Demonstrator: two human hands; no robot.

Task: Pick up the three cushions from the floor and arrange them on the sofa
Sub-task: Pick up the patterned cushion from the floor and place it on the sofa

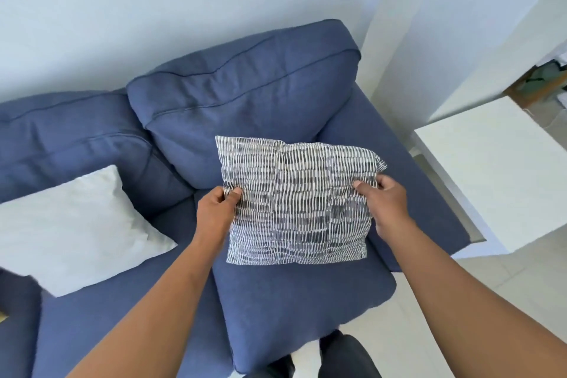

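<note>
I hold a patterned cushion (pixel 299 199), white with dark blue dashes, above the right seat of the blue sofa (pixel 276 301). My left hand (pixel 216 209) pinches its left edge and my right hand (pixel 385 201) grips its right edge. The cushion's top leans toward the right back pillow (pixel 245 92). A plain white cushion (pixel 73 230) lies on the left seat, propped against the left back pillow. No third cushion is in view.
A white side table (pixel 497 175) stands just right of the sofa's armrest (pixel 414 193). A white wall runs behind the sofa. Pale tiled floor (pixel 454 316) shows at the lower right. My legs appear at the bottom edge.
</note>
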